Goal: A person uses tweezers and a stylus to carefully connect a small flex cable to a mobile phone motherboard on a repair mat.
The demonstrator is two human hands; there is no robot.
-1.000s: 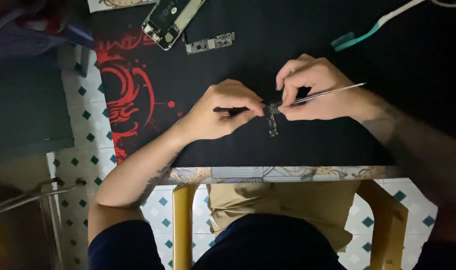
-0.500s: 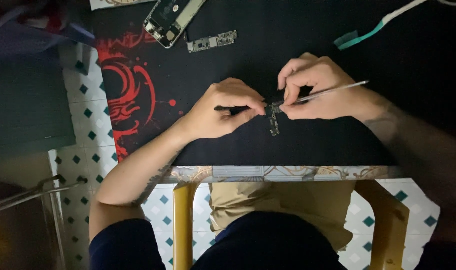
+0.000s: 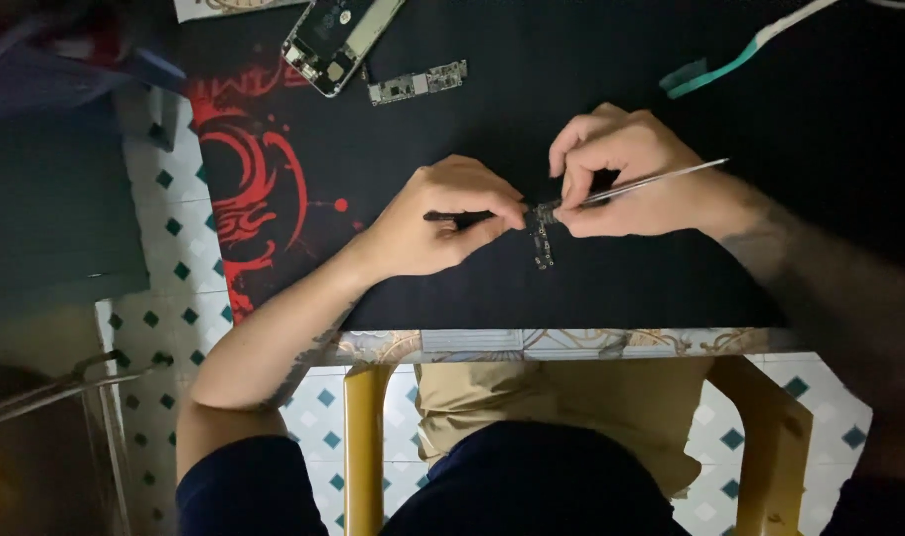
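Black mat (image 3: pixel 571 89) with a red swirl covers the surface. My left hand (image 3: pixel 437 223) pinches a thin dark tool (image 3: pixel 457 215) flat between thumb and fingers; my right hand (image 3: pixel 621 179) pinches slim metal tweezers (image 3: pixel 661 177), tips on a small dark circuit strip (image 3: pixel 543 238) lying between both hands, near the front edge. Far off sit an opened phone shell (image 3: pixel 338 35) holding its parts, a narrow green board (image 3: pixel 417 83), and a teal toothbrush (image 3: pixel 730 60). Bare mat spreads around my hands.

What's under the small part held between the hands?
Under the small dark part lies the black mat; nothing else shows beneath it. Its top end is covered by the left hand and right hand fingertips and the metal tool.
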